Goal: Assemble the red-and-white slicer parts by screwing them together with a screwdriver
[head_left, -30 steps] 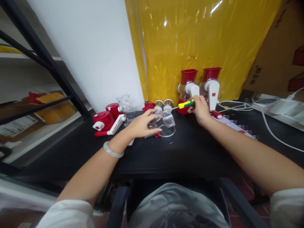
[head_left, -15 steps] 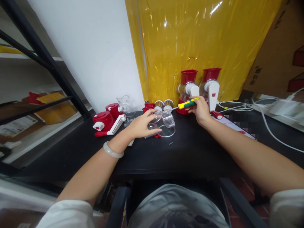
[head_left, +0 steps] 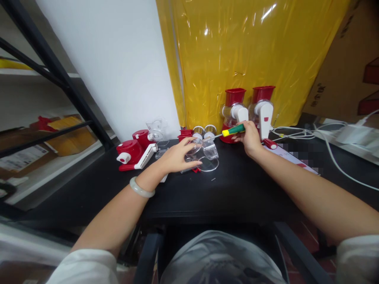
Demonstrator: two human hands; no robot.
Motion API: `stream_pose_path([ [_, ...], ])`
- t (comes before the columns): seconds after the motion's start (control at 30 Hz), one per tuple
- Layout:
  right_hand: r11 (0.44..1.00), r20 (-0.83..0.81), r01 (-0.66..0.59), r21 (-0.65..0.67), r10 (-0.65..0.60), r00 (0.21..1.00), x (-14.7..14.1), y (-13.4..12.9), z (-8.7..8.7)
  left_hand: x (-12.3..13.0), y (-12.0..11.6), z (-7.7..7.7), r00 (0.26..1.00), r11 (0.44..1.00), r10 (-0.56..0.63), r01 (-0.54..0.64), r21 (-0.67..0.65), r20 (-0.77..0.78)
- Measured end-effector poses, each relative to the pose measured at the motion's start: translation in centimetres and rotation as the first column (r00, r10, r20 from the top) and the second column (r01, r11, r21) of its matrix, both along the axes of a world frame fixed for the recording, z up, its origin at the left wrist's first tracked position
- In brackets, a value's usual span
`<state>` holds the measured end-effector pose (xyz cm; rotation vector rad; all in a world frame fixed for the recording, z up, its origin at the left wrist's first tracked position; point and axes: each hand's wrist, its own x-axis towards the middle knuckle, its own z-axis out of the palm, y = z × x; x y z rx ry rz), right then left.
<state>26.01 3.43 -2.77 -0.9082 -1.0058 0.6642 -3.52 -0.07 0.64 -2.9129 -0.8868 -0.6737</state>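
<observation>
My left hand (head_left: 179,156) is closed around a clear plastic housing (head_left: 211,149), thumb on the near side and fingers over the far side. The housing lies on its side on the black table, its round rim toward me. My right hand (head_left: 251,139) grips a screwdriver (head_left: 233,129) with a green and yellow handle. Its shaft points left, and the tip meets the upper part of the housing; the exact contact is too small to make out. A small red piece (head_left: 196,170) shows beneath the housing, and a tiny metal-looking pin (head_left: 213,179) lies in front.
Two red and white rotary graters (head_left: 235,112) stand behind my right hand. Two grater drums (head_left: 210,130) and a red part (head_left: 185,134) sit behind the housing. Red bases (head_left: 130,152) with a white crank (head_left: 145,156) are at left. White cables (head_left: 299,132) run along the right.
The screwdriver handle has turned about its axis, showing more green and less yellow. Both hands stay in nearly the same place, and the housing has not visibly moved.
</observation>
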Motion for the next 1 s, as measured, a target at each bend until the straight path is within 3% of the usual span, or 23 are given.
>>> stream_pose_path([
  [1.0,0.999,-0.04,-0.006,-0.046,0.004,0.999,-0.14,-0.38,0.54,0.06,0.25,-0.16,1.0,1.0,-0.002,0.002,0.008,0.01],
])
